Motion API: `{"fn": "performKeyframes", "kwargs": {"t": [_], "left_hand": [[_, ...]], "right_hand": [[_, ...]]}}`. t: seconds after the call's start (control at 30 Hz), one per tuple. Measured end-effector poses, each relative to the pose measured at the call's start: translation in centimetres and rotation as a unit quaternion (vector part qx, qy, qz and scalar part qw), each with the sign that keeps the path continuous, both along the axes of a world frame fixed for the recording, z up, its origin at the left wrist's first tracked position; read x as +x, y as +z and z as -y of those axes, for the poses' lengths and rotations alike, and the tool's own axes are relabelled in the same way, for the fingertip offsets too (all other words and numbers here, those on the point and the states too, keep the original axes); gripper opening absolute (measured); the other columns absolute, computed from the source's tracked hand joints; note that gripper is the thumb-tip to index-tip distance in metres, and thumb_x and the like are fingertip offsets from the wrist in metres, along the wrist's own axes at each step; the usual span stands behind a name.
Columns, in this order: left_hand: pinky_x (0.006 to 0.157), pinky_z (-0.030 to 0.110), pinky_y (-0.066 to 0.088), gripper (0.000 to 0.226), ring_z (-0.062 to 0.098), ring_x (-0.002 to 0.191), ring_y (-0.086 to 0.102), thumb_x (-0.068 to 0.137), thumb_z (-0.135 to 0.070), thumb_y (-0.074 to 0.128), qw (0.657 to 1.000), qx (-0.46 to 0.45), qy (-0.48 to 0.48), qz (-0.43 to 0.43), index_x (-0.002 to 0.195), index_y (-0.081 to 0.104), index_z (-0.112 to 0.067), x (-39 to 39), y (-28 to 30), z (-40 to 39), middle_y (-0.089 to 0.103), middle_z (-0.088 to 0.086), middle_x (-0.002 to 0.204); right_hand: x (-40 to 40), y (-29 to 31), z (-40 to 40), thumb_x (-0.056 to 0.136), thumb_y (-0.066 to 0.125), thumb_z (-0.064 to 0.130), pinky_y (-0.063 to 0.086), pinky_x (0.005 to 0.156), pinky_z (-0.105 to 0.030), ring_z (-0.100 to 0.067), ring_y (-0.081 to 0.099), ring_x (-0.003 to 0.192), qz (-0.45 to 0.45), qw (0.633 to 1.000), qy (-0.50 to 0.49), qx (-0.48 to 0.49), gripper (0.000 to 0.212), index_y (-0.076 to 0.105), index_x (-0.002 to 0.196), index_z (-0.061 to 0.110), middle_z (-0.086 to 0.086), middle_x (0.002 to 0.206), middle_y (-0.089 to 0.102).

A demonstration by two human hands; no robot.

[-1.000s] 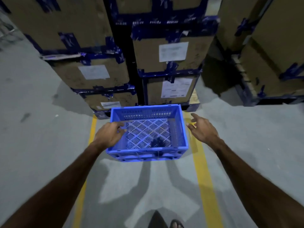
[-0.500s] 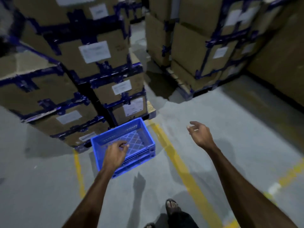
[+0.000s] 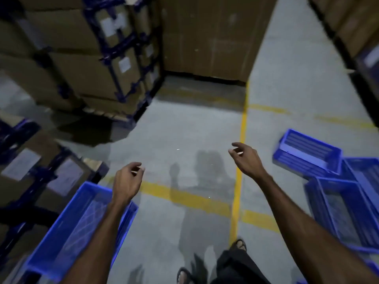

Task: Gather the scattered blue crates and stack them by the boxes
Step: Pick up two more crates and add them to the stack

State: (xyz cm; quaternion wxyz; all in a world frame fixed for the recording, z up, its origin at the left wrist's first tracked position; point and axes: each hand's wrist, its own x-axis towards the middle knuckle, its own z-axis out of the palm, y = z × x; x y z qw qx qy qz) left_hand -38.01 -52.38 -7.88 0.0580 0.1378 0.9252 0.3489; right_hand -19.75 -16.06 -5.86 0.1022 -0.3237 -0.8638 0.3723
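Now the left hand point(image 3: 126, 184) has released the blue crate point(image 3: 67, 232), both hands' fingers loosely curled, holding nothing.

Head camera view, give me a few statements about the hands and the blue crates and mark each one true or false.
1. The left hand holds nothing. True.
2. The right hand grips a crate's rim. False: it hangs over bare floor, fingers loosely curled, touching no crate.
3. A blue crate sits on the floor beside the strapped cardboard boxes at lower left. True.
4. Only one blue crate is in view. False: more scattered crates lie at the right edge, at least three of them.
5. The yellow floor line runs between the right hand and the scattered crates. False: those crates lie well to the right of both the line and the hand.
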Motion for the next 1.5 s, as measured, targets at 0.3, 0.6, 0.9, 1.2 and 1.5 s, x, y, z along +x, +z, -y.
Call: {"fn": "performKeyframes", "kwargs": {"t": [0.3, 0.6, 0.9, 1.2, 1.5], "left_hand": [[0.077, 0.033, 0.052, 0.022, 0.014, 0.078, 0.069, 0.095, -0.034, 0.068, 0.982, 0.021, -0.187, -0.032, 0.111, 0.076, -0.021, 5.4, 3.2, -19.4, 0.074, -0.004, 0.086], [0.075, 0.03, 0.049, 0.023, 0.008, 0.078, 0.067, 0.097, -0.034, 0.067, 0.95, 0.016, -0.311, -0.018, 0.113, 0.076, -0.02, 16.5, 3.5, -36.6, 0.075, -0.004, 0.091], [0.079, 0.032, 0.055, 0.021, 0.008, 0.081, 0.072, 0.095, -0.036, 0.07, 0.918, 0.029, -0.396, -0.017, 0.109, 0.077, -0.022, 26.2, 1.4, -50.9, 0.078, -0.005, 0.093], [0.083, 0.035, 0.058, 0.023, 0.007, 0.084, 0.072, 0.095, -0.04, 0.069, 0.915, 0.023, -0.404, 0.011, 0.111, 0.077, -0.025, 27.5, 0.4, -60.9, 0.078, -0.008, 0.093], [0.083, 0.036, 0.058, 0.03, 0.009, 0.081, 0.073, 0.092, -0.045, 0.066, 0.906, 0.003, -0.42, 0.051, 0.112, 0.077, -0.026, 22.6, -3.3, -74.5, 0.078, -0.006, 0.094]], "right_hand": [[16.8, -0.1, -9.1, 0.098, 0.062, 0.041, 0.051, 0.087, -0.034, -0.019, 0.068, 0.098, -0.023, 0.98, -0.195, -0.027, 0.044, 0.064, 0.135, 0.017, -0.001, 0.111, 0.07], [32.2, -1.7, -17.5, 0.098, 0.065, 0.036, 0.05, 0.088, -0.035, -0.018, 0.066, 0.098, -0.04, 0.945, -0.316, -0.07, 0.04, 0.065, 0.132, 0.015, 0.001, 0.109, 0.07], [43.5, -2.0, -26.3, 0.1, 0.064, 0.027, 0.044, 0.083, -0.03, -0.016, 0.062, 0.093, -0.046, 0.921, -0.381, -0.068, 0.032, 0.067, 0.129, 0.014, -0.001, 0.102, 0.067], [45.2, -3.3, -35.2, 0.098, 0.066, 0.036, 0.053, 0.095, -0.042, -0.022, 0.067, 0.103, -0.028, 0.911, -0.4, -0.097, 0.039, 0.066, 0.131, 0.016, -0.006, 0.116, 0.072], [41.0, -5.5, -46.5, 0.098, 0.064, 0.039, 0.055, 0.09, -0.044, -0.022, 0.068, 0.096, 0.002, 0.899, -0.424, -0.111, 0.039, 0.065, 0.131, 0.018, -0.005, 0.105, 0.072]]}}
